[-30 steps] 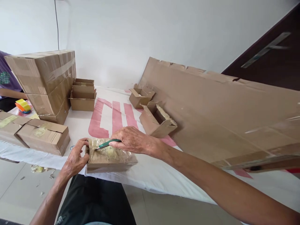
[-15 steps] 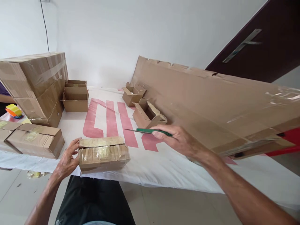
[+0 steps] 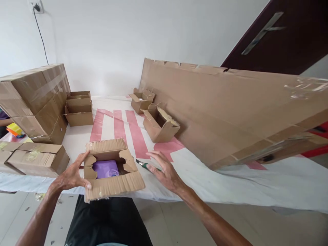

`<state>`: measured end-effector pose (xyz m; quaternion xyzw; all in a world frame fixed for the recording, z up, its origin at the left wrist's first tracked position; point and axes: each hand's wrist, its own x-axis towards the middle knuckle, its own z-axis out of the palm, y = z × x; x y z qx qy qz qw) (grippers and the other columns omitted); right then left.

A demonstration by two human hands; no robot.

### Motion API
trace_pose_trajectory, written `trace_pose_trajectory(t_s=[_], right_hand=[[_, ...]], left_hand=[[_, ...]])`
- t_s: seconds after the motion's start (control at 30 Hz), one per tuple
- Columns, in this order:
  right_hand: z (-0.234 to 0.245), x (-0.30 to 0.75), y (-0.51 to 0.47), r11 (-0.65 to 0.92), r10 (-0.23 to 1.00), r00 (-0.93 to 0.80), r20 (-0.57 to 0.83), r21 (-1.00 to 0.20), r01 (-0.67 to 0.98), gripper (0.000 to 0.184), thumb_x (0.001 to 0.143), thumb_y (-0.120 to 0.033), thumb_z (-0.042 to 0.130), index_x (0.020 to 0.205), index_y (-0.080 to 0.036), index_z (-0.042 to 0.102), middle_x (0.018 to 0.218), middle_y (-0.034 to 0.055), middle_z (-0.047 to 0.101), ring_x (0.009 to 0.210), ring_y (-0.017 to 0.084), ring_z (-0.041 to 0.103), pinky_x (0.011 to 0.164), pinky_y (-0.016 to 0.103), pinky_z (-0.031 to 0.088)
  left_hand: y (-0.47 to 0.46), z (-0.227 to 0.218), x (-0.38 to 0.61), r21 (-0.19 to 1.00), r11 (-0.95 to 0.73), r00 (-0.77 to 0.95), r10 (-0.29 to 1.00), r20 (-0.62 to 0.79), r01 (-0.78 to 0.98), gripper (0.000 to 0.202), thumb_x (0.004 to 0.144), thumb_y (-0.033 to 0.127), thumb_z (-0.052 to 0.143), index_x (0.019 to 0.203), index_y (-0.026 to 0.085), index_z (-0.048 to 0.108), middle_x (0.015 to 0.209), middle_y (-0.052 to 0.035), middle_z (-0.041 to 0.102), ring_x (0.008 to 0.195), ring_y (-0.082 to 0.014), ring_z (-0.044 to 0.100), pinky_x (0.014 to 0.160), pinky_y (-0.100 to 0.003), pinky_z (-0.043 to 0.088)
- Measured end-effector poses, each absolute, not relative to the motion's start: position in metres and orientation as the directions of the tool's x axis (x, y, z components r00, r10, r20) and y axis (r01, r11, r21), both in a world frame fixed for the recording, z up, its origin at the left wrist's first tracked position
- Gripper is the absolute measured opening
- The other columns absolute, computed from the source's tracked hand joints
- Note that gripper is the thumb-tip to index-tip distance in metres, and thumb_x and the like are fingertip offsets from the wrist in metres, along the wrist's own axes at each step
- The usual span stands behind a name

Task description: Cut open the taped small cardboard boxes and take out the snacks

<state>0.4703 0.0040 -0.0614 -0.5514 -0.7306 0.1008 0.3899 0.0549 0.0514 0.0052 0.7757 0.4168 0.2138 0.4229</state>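
A small cardboard box (image 3: 115, 182) stands at the table's front edge with its top flaps spread apart. Inside lies a purple packet (image 3: 105, 169), partly covered by the inner end flaps. My left hand (image 3: 73, 172) grips the box's left end, thumb on the front flap and fingers toward the back. Just right of the box, my right hand (image 3: 164, 171) holds a green-handled utility knife (image 3: 143, 164), its blade pointing left toward the box. The index and middle fingers of that hand stretch forward, and part of the handle is hidden under it.
Taped cartons (image 3: 33, 102) are stacked at the left, with closed boxes (image 3: 38, 159) before them. Open boxes (image 3: 79, 112) stand behind, and another open box (image 3: 161, 124) leans near a large cardboard sheet (image 3: 217, 112). A person's arm shows at far left.
The box's top flaps have opened, exposing the purple packet. My right hand has moved down and left with the knife, closer to the box. My left hand stays at the box's left end.
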Motion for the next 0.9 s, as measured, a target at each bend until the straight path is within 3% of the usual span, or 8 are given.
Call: trace_pose_trajectory(t_s=[0.07,0.17,0.3,0.4,0.47,0.6,0.77,0.9], right_hand=[[-0.031,0.445,0.003,0.561,0.801,-0.276,0.531,-0.507,0.655,0.052,0.103,-0.055,0.055,0.142,-0.021,0.058,0.138,0.0157,0.064,0.130,0.031,0.060,0.107,0.047,0.052],[-0.002,0.415,-0.005,0.755,0.648,-0.515,0.561,-0.381,0.533,0.040,0.101,-0.051,0.063,0.124,-0.019,0.070,0.123,0.0140,0.072,0.119,0.030,0.064,0.103,0.047,0.054],[0.013,0.391,-0.009,0.785,0.618,-0.604,0.503,-0.353,0.509,0.024,0.105,-0.033,0.057,0.105,-0.020,0.076,0.113,0.0109,0.076,0.117,0.028,0.066,0.105,0.047,0.052],[0.020,0.378,0.004,0.772,0.634,-0.692,0.345,-0.334,0.540,0.024,0.105,-0.029,0.056,0.108,-0.022,0.078,0.116,0.0086,0.078,0.125,0.029,0.063,0.118,0.053,0.042],[0.025,0.371,0.017,0.760,0.645,-0.732,0.220,-0.283,0.585,0.025,0.104,-0.031,0.057,0.099,-0.021,0.079,0.105,0.0080,0.079,0.119,0.029,0.065,0.122,0.056,0.036],[0.033,0.378,0.027,0.710,0.704,-0.699,0.130,-0.159,0.686,0.030,0.102,-0.028,0.059,0.079,-0.023,0.076,0.080,0.0086,0.072,0.101,0.030,0.064,0.120,0.056,0.035],[0.035,0.394,0.013,0.572,0.819,-0.548,0.170,-0.174,0.802,0.035,0.100,-0.011,0.047,0.084,-0.023,0.076,0.094,0.0124,0.072,0.107,0.032,0.063,0.114,0.055,0.038],[0.033,0.368,0.021,0.441,0.880,-0.468,-0.077,-0.230,0.867,0.026,0.099,-0.017,0.055,0.082,-0.018,0.075,0.097,0.0172,0.075,0.107,0.037,0.068,0.107,0.057,0.041]], left_hand=[[0.050,0.007,0.056,0.797,-0.318,0.564,0.825,-0.034,0.513,0.138,0.060,0.076,0.088,0.170,0.033,0.017,0.169,-0.0151,0.031,0.153,-0.0449,0.035,0.119,-0.060,0.043],[0.047,0.006,0.058,0.757,-0.336,0.548,0.836,-0.034,0.560,0.134,0.063,0.065,0.092,0.169,0.034,0.018,0.165,-0.0143,0.035,0.151,-0.0439,0.037,0.118,-0.059,0.045],[0.045,0.005,0.061,0.730,-0.365,0.530,0.848,0.004,0.578,0.122,0.067,0.044,0.092,0.167,0.035,0.023,0.155,-0.0106,0.045,0.145,-0.0389,0.046,0.117,-0.057,0.046],[0.042,0.006,0.064,0.717,-0.373,0.518,0.855,0.020,0.589,0.117,0.066,0.033,0.090,0.165,0.033,0.027,0.153,-0.0095,0.046,0.143,-0.0361,0.049,0.119,-0.055,0.045],[0.039,0.007,0.064,0.706,-0.372,0.506,0.862,0.022,0.603,0.116,0.065,0.030,0.089,0.164,0.032,0.028,0.154,-0.0101,0.046,0.142,-0.0362,0.049,0.118,-0.054,0.046],[0.035,0.006,0.062,0.699,-0.363,0.487,0.873,0.025,0.616,0.115,0.064,0.032,0.089,0.163,0.030,0.030,0.154,-0.0119,0.046,0.141,-0.0378,0.050,0.117,-0.054,0.047],[0.036,0.001,0.064,0.702,-0.336,0.470,0.883,0.003,0.627,0.117,0.065,0.031,0.089,0.164,0.032,0.028,0.151,-0.0099,0.046,0.142,-0.0374,0.049,0.117,-0.053,0.047],[0.034,-0.002,0.067,0.707,-0.359,0.485,0.874,0.026,0.609,0.119,0.064,0.033,0.090,0.165,0.033,0.027,0.153,-0.0102,0.043,0.142,-0.0379,0.049,0.118,-0.054,0.046]])
